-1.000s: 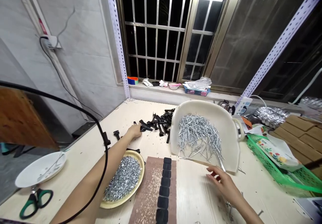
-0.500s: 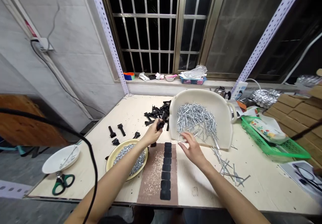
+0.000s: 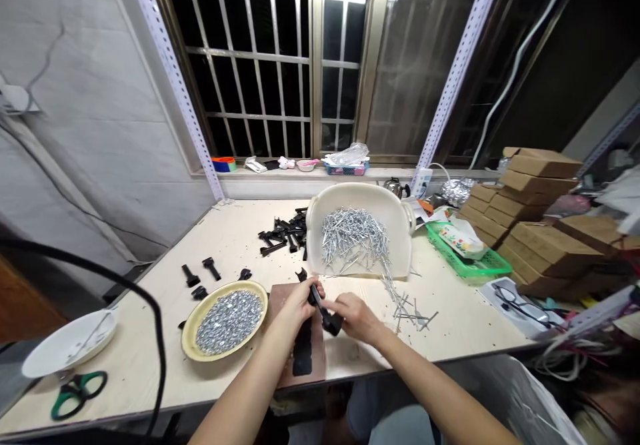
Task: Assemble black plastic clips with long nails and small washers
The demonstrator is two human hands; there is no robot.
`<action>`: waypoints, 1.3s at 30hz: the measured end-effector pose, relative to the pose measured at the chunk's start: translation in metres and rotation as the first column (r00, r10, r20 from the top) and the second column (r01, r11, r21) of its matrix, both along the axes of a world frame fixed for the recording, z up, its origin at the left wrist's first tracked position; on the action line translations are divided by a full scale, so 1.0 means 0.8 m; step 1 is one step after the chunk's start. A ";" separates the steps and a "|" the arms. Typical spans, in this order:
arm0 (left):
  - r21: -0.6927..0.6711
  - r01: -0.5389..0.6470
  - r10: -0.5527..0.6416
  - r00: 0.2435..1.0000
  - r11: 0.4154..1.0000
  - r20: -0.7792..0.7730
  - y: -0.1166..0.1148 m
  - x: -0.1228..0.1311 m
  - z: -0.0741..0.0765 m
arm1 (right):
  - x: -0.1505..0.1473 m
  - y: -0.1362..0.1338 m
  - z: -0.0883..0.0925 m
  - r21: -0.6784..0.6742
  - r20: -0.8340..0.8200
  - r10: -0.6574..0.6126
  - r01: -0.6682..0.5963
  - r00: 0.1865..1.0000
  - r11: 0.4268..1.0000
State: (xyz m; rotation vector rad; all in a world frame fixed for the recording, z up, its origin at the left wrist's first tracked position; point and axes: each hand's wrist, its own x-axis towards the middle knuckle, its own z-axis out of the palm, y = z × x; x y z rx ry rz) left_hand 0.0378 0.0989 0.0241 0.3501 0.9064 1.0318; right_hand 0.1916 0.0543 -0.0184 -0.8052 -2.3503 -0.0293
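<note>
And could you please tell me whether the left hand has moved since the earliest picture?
Yes: judged against the cream pan, the left hand has come nearer and rightward, away from the pile of black parts, holding a black part.

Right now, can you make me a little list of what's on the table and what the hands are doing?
Left hand: holds a black part
Right hand: at the part's near end, grip unclear
Yellow bowl: many small metal pieces
White tray: heap of thin metal pins, some lying outside it
Left of the tray: pile of black parts
Front left: green-and-black scissors
Right side: green basket, cardboard boxes
</note>
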 end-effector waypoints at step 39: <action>0.415 -0.212 0.305 0.937 0.884 -0.169 -0.124 -0.062 -0.025 | -0.112 -0.017 0.018 -0.490 -0.382 -0.287 0.070 0.879 0.869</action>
